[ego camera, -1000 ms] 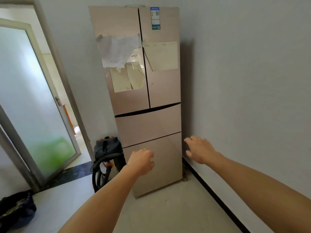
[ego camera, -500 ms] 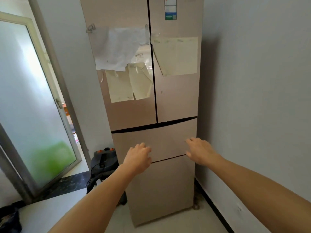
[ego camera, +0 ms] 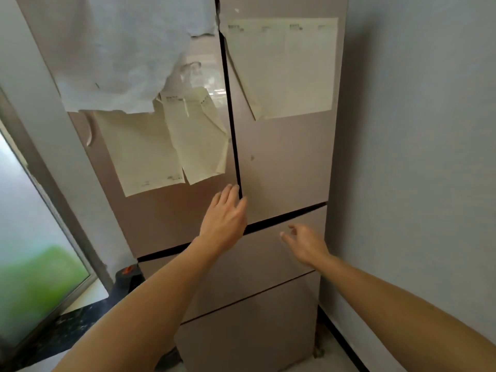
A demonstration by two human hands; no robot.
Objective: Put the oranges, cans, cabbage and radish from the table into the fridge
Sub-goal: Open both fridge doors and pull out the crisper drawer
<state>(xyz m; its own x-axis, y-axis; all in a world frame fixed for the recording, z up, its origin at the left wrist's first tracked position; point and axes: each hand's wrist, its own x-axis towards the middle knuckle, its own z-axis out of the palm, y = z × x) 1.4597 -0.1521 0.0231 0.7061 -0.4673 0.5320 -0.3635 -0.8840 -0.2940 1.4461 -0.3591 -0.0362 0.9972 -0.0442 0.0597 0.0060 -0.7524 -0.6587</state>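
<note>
The tall pinkish-beige glossy fridge (ego camera: 284, 167) fills most of the view. It stands upright, long axis straight up and down, with its front facing the camera and its right side close to the plain grey wall (ego camera: 416, 157). I count two upper doors side by side, split by a dark vertical seam, and two drawers stacked under them. That's four fronts, all closed.

The left hand (ego camera: 224, 218) is up at the bottom end of that vertical seam, back of the hand toward the camera. Its fingers are straight, together and pointing up. The grip isn't clamped on anything, and I can't tell if the fingertips actually touch the door. The right hand (ego camera: 306, 244) is lower and further right, in front of the top drawer just under the horizontal gap. Its fingers are loosely spread, grip apart, holding nothing.

There's paper stuck on the doors:
- one big crumpled white sheet (ego camera: 120, 55) on the upper left door
- two pale yellow sheets (ego camera: 142, 151) hanging side by side below it
- one larger pale yellow sheet (ego camera: 287, 68) on the right door, its lower left corner peeling away

The print is too small to read.

Left of the fridge is a frosted glass door (ego camera: 26, 237) with a green blur behind it. A black machine with an orange part (ego camera: 127, 276) sits on the floor between them, mostly hidden.
</note>
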